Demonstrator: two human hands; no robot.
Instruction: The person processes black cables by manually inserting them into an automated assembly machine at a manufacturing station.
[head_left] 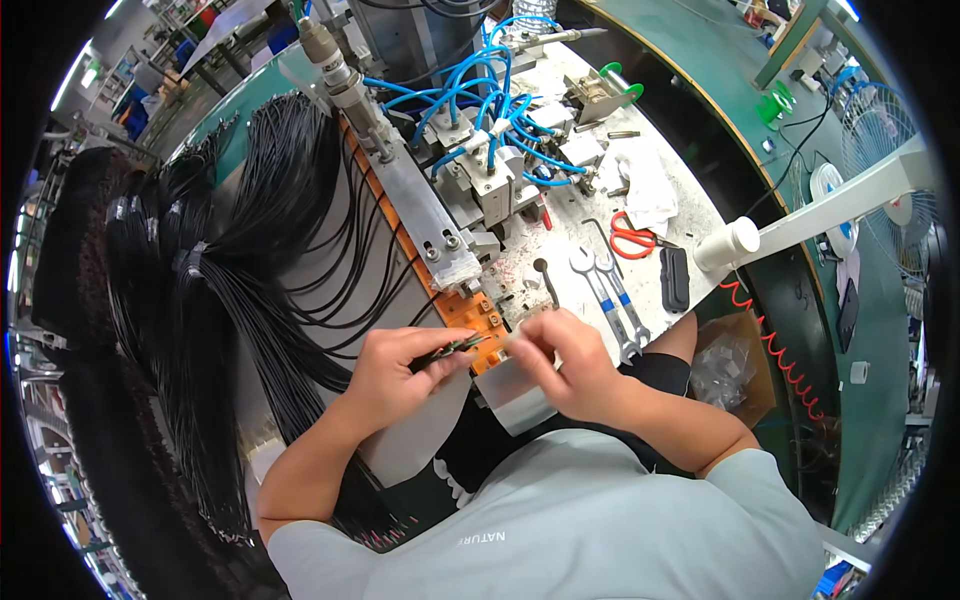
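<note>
My left hand (392, 372) is closed in a pinch on the end of a black cable (440, 354), where thin greenish and reddish wires seem to stick out. That end points right, over the near end of an orange block rail (478, 318) on the machine. Just across from it, my right hand (572, 362) has thumb and forefinger pressed together above a bare metal plate (514, 390). What the right fingers hold, if anything, is too small and blurred to tell. A metal machine arm (425, 215) lies along the rail, beyond my hands.
Thick bundles of black cables (200, 265) hang at left. Blue air tubes (480, 85) crowd the machine. On the white worktop lie wrenches (608, 300), red-handled scissors (630, 237), a black case (675, 279) and a white cloth (645, 190). A white lamp arm (800, 215) reaches in from the right.
</note>
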